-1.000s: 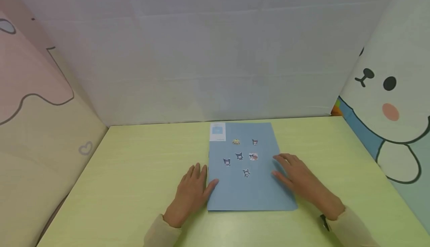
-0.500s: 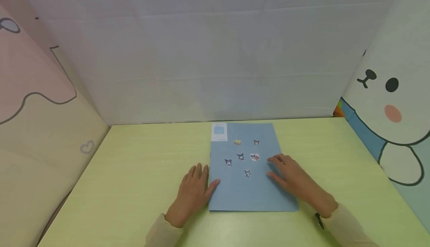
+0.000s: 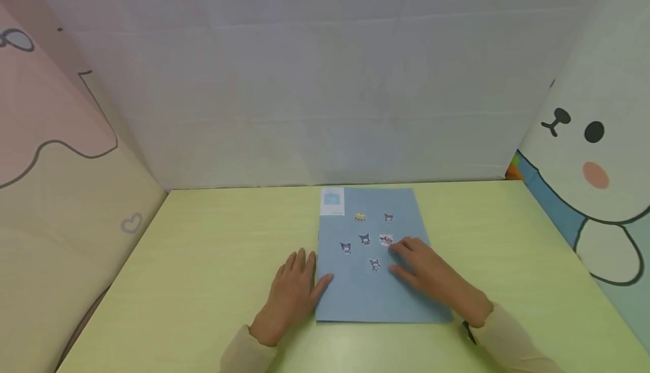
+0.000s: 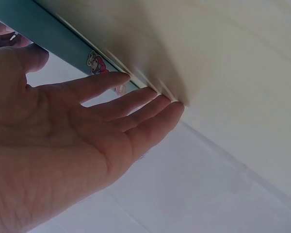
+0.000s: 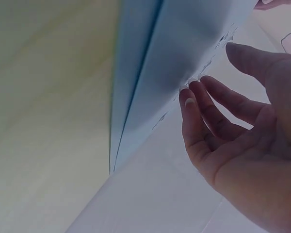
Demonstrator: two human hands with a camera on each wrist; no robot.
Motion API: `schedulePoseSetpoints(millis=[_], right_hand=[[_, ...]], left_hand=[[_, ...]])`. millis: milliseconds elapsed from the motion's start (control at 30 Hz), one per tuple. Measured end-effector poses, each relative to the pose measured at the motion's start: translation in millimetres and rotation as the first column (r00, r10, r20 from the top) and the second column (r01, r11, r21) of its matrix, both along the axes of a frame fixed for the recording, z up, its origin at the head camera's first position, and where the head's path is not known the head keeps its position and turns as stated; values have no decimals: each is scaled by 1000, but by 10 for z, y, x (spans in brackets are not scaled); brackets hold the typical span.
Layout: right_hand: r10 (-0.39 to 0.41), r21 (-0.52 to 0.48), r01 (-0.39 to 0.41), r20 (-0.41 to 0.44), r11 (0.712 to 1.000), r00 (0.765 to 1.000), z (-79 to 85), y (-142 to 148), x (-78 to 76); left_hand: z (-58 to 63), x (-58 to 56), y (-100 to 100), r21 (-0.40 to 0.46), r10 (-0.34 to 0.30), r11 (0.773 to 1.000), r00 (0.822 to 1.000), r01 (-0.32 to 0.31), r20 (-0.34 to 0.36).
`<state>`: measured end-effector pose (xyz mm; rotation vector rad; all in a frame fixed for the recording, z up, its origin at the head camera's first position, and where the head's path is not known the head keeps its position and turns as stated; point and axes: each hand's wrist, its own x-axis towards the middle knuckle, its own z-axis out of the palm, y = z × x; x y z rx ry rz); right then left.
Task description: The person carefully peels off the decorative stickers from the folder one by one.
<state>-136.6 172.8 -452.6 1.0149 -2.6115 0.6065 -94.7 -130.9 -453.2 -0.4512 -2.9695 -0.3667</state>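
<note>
Folder [image 3: 350, 297] reaches tabletop's [image 3: 228, 220] far edge, partly hidden by right grip [image 3: 431, 274]: loosely bent, contact unclear. Left grip [image 3: 290, 297] relaxed, touching tabletop.

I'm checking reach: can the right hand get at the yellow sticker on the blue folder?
Likely yes: the right hand holds nothing, and only flat stickers seem to lie between it and the yellow sticker.
</note>
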Motion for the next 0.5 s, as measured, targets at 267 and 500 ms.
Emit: schedulePoseSetpoints(millis=[267,500], right_hand=[[26,0,-26,15,1000,1000,6,-78,-10],[58,-1,-58,59,998,997,21,-130,-31]], left_hand=[[4,13,16,-13,-4,1000,1000,4,-15],[-18,8,13,-8,8,1000,1000,-8,8]])
